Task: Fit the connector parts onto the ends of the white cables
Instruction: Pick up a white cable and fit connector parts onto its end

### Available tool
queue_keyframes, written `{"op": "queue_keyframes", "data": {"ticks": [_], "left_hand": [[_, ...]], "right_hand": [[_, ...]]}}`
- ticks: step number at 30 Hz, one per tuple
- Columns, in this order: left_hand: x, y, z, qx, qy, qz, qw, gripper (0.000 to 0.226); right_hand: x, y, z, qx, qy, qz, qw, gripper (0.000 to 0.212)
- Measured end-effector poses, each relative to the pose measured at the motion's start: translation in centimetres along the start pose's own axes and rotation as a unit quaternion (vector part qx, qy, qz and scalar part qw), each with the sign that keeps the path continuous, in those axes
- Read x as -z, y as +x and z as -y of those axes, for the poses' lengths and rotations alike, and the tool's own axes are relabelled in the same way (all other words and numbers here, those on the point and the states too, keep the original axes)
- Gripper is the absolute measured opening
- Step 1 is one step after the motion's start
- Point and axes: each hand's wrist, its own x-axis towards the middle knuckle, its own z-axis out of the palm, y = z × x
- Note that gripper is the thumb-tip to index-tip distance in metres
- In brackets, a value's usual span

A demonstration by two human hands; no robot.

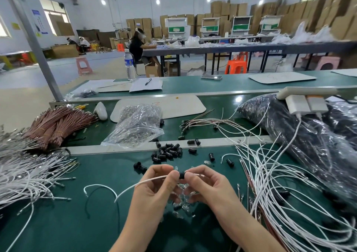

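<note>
My left hand point(154, 186) pinches a white cable point(139, 184) that trails off to the left over the green mat. My right hand point(206, 184) pinches another stretch of white cable point(195, 174) beside a small black connector part point(181, 175) held between the two hands' fingertips. Under my hands lies a small heap of clear connector parts point(183, 199). Several loose black connector parts point(168, 152) sit in a pile just beyond my hands.
A heap of white cables point(280, 184) lies at the right, another white bundle point(23, 174) at the left, brown wire bundles point(56, 124) behind it. A clear bag of parts point(137, 126) and a large dark bag point(309, 139) stand further back.
</note>
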Motion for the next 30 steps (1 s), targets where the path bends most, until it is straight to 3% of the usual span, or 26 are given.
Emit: {"op": "queue_keyframes", "data": {"ticks": [5,8,12,16,19,22,25,27,30], "left_hand": [[0.5,0.2,0.0,-0.005,-0.005,-0.007,1.000,0.022],[1.6,0.7,-0.4,0.011,-0.066,-0.052,0.996,0.021],[3.2,1.5,-0.9,0.053,-0.188,-0.119,0.973,0.019],[3.5,1.9,-1.2,0.054,-0.201,-0.151,0.966,0.020],[2.8,1.7,-0.9,0.066,-0.217,-0.149,0.962,0.017],[1.9,1.4,-0.5,0.085,-0.223,-0.129,0.962,0.011],[0.8,1.0,-0.2,0.096,-0.195,-0.100,0.971,0.013],[0.5,0.9,-0.1,0.093,-0.185,-0.095,0.974,0.013],[0.9,1.1,-0.1,0.083,-0.193,-0.110,0.971,0.013]], "right_hand": [[0.3,-0.1,0.7,0.024,0.014,-0.020,0.999,0.030],[1.5,0.2,1.5,0.024,0.107,-0.047,0.993,0.020],[3.8,0.5,2.5,0.043,0.227,-0.137,0.963,0.013],[5.6,0.4,3.5,0.084,0.293,-0.196,0.932,0.010],[5.3,0.4,3.3,0.084,0.287,-0.155,0.942,0.019],[2.5,0.2,2.0,0.049,0.130,-0.047,0.989,0.036],[-0.3,0.0,0.5,0.013,0.034,0.009,0.999,0.050],[-0.6,0.1,0.4,0.010,0.115,-0.024,0.993,0.053],[1.1,0.2,1.4,-0.022,0.317,-0.072,0.945,0.038]]}}
